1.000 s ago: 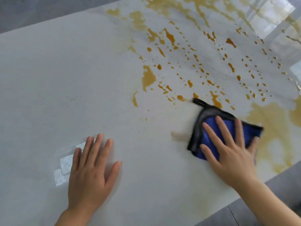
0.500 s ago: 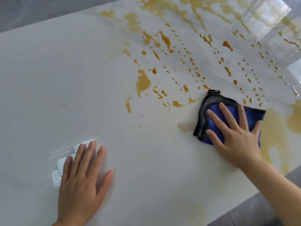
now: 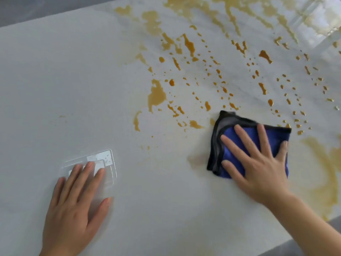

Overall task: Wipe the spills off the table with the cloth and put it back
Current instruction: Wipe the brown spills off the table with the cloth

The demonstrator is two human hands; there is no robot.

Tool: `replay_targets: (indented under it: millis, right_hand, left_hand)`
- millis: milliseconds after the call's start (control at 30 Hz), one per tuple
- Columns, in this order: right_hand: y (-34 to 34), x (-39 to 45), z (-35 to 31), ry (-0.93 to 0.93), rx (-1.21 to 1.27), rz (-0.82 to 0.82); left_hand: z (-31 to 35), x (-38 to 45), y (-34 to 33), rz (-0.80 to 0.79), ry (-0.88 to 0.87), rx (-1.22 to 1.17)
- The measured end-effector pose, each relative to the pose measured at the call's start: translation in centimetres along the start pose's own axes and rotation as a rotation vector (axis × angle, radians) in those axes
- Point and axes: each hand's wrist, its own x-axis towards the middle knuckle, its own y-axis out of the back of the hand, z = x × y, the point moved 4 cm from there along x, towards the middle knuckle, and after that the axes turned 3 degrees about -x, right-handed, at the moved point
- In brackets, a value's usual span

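Note:
A folded blue cloth (image 3: 234,143) with a black and grey edge lies on the white marble table (image 3: 73,80). My right hand (image 3: 258,163) presses flat on the cloth, fingers spread and straight. Orange-yellow spills (image 3: 188,47) in drops and streaks cover the table beyond and to the left of the cloth, with a large puddle (image 3: 156,95) to the left. A paler smeared patch (image 3: 324,169) lies to the right of the cloth. My left hand (image 3: 75,211) rests flat on the table at the near left.
A bright window reflection (image 3: 103,157) shows on the table under my left fingertips. The table's near right edge (image 3: 313,230) runs diagonally, with grey floor (image 3: 328,242) beyond it. The far left edge borders grey floor (image 3: 36,8) too.
My right hand has slid the cloth up the table away from me, then a little to the left, reaching the edge of the drops. My left hand has stayed flat.

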Motion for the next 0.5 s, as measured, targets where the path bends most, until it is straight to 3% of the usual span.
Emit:
replay_targets:
  millis: [100, 200, 367, 500]
  right_hand:
    - [0.0, 0.8, 2.4, -0.177, 0.035, -0.012]
    - [-0.3, -1.5, 0.3, -0.26, 0.074, -0.009]
    - [-0.4, -4.5, -9.8, 0.203, 0.071, 0.027]
    - [0.8, 2.5, -12.5, 0.302, 0.053, 0.082]
  left_hand:
    - [-0.1, -0.1, 0.0, 0.004, 0.003, 0.003]
    - [0.1, 0.0, 0.2, 0.012, -0.003, -0.008]
    - [0.1, 0.1, 0.4, 0.004, -0.005, -0.013]
    - [0.4, 0.2, 0.5, -0.007, 0.012, -0.025]
